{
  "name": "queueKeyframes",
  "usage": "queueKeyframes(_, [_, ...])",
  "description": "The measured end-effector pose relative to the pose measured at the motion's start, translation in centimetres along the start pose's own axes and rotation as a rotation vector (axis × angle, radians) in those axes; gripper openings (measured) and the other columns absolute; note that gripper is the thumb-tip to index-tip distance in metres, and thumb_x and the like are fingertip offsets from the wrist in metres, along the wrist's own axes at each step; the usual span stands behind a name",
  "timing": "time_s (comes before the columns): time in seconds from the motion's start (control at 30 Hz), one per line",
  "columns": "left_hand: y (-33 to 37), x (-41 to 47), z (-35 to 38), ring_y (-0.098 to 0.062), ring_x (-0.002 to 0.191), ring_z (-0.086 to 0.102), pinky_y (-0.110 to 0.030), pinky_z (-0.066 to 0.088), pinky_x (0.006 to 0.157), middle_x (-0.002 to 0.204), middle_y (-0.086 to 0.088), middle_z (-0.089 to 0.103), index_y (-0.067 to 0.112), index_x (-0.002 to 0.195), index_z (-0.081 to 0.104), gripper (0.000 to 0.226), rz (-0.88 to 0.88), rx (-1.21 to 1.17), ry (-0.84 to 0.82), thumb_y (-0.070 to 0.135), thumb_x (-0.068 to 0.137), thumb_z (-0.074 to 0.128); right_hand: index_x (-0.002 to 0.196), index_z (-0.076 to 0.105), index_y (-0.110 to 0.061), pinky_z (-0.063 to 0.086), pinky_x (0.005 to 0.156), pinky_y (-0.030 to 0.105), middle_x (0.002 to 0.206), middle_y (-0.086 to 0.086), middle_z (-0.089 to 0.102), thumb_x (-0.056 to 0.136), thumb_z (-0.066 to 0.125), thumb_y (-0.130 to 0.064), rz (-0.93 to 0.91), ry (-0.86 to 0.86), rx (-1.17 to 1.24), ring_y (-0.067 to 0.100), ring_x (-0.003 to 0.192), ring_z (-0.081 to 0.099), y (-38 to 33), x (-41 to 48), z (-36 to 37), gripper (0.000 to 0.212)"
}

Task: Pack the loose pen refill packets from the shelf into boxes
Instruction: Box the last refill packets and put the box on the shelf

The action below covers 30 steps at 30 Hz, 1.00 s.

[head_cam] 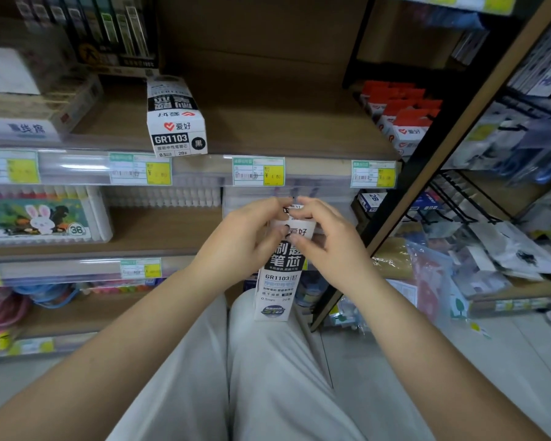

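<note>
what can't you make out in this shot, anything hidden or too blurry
Head view:
1. Top flap of the white-and-black cardboard refill box: covered by the fingers of the left hand and right hand; open or closed is unclear.
2. Its contents: hidden by its walls.
3. Prices on the green-and-yellow shelf price tags: too blurred to read.
4. The dark upright packets, top left: cut off by the top edge, blurred.

upper shelf (283, 135) carries refill box (176, 117) at front edge; held box (279, 275) below it, between left hand (236, 240) and right hand (328, 246); marker set (42, 218) left, one shelf down.
</note>
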State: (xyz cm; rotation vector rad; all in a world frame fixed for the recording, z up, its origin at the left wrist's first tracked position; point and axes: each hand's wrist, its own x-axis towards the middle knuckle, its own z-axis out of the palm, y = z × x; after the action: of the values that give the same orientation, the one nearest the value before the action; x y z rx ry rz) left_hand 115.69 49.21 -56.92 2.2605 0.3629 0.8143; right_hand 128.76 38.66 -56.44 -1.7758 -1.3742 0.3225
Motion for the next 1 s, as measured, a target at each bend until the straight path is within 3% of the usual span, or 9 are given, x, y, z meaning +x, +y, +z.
queueKeyframes(0.17, [2.7, 0.7, -1.1, -0.018, 0.11, 0.058, -0.035, 0.046, 0.092, 0.117, -0.006, 0.064, 0.006, 0.101, 0.06, 0.017, 0.054, 0.059, -0.035, 0.002, 0.085, 0.06, 0.096, 0.053, -0.045, 0.048, 0.095, 0.04, 0.114, -0.008, 0.06, 0.077, 0.073, -0.006, 0.041, -0.013, 0.086, 0.005, 0.108, 0.056, -2.1, 0.0, -2.4, 0.047])
queueKeyframes(0.23, [4.5, 1.3, -2.2, -0.011, 0.115, 0.052, -0.019, 0.039, 0.096, 0.122, -0.004, 0.062, 0.009, 0.107, 0.061, 0.023, 0.119, 0.084, -0.008, 0.002, 0.085, 0.06, 0.098, 0.056, -0.045, 0.05, 0.093, 0.04, 0.111, -0.012, 0.061, 0.076, 0.073, -0.007, -0.004, 0.04, 0.094, 0.003, 0.106, 0.057, -3.9, -0.1, -3.8, 0.047])
queueKeyframes(0.3, [6.5, 2.0, -3.7, -0.008, 0.122, 0.046, -0.014, 0.032, 0.1, 0.127, -0.002, 0.058, 0.012, 0.111, 0.061, 0.026, 0.206, 0.122, 0.047, 0.006, 0.086, 0.06, 0.104, 0.058, -0.042, 0.05, 0.091, 0.041, 0.11, -0.013, 0.06, 0.075, 0.073, -0.012, -0.076, 0.11, 0.04, 0.006, 0.106, 0.057, -6.2, -0.1, -5.3, 0.044])
queueKeyframes(0.47, [10.2, 3.2, -6.8, -0.016, 0.124, 0.047, -0.02, 0.039, 0.099, 0.133, -0.012, 0.053, 0.008, 0.113, 0.063, 0.029, 0.411, 0.246, 0.218, 0.01, 0.087, 0.053, 0.111, 0.058, -0.033, 0.05, 0.09, 0.038, 0.108, -0.019, 0.054, 0.073, 0.07, -0.018, -0.29, 0.236, -0.125, 0.004, 0.107, 0.055, -11.7, 0.3, -8.8, 0.042])
queueKeyframes(0.6, [10.3, 3.2, -8.3, -0.028, 0.117, 0.055, -0.031, 0.05, 0.091, 0.134, -0.018, 0.048, 0.004, 0.117, 0.062, 0.032, 0.517, 0.36, 0.307, 0.006, 0.089, 0.049, 0.115, 0.061, -0.019, 0.046, 0.087, 0.021, 0.105, -0.009, 0.05, 0.075, 0.075, -0.01, -0.431, 0.269, -0.312, 0.0, 0.102, 0.049, -13.5, 0.9, -9.8, 0.044])
queueKeyframes(0.67, [10.2, 3.2, -8.9, -0.026, 0.118, 0.053, -0.027, 0.046, 0.095, 0.134, -0.015, 0.045, 0.005, 0.121, 0.058, 0.034, 0.539, 0.363, 0.331, 0.006, 0.09, 0.046, 0.117, 0.061, -0.016, 0.045, 0.087, 0.021, 0.107, -0.006, 0.049, 0.075, 0.075, -0.01, -0.475, 0.27, -0.357, 0.003, 0.101, 0.049, -13.8, 1.4, -9.8, 0.044])
queueKeyframes(0.73, [10.1, 3.2, -9.3, -0.023, 0.119, 0.05, -0.024, 0.042, 0.099, 0.135, -0.013, 0.042, 0.008, 0.125, 0.051, 0.036, 0.551, 0.374, 0.339, 0.005, 0.09, 0.045, 0.118, 0.06, -0.014, 0.045, 0.087, 0.022, 0.108, -0.004, 0.049, 0.075, 0.075, -0.011, -0.517, 0.28, -0.395, 0.006, 0.101, 0.049, -14.0, 2.0, -9.8, 0.045])
queueKeyframes(0.83, [9.5, 3.4, -9.7, -0.028, 0.122, 0.05, -0.033, 0.046, 0.096, 0.139, -0.018, 0.041, 0.011, 0.13, 0.047, 0.042, 0.528, 0.425, 0.335, 0.002, 0.089, 0.045, 0.117, 0.061, -0.009, 0.042, 0.086, 0.018, 0.109, 0.004, 0.054, 0.075, 0.075, -0.009, -0.582, 0.313, -0.447, 0.011, 0.096, 0.05, -14.0, 3.0, -9.7, 0.044])
queueKeyframes(1.0, [8.4, 4.0, -10.1, -0.033, 0.126, 0.047, -0.038, 0.047, 0.095, 0.145, -0.024, 0.036, 0.008, 0.135, 0.047, 0.046, 0.42, 0.571, 0.276, 0.007, 0.089, 0.045, 0.116, 0.061, 0.0, 0.047, 0.088, 0.031, 0.109, 0.017, 0.058, 0.076, 0.072, -0.007, -0.679, 0.401, -0.543, 0.025, 0.1, 0.056, -12.9, 5.4, -8.6, 0.042])
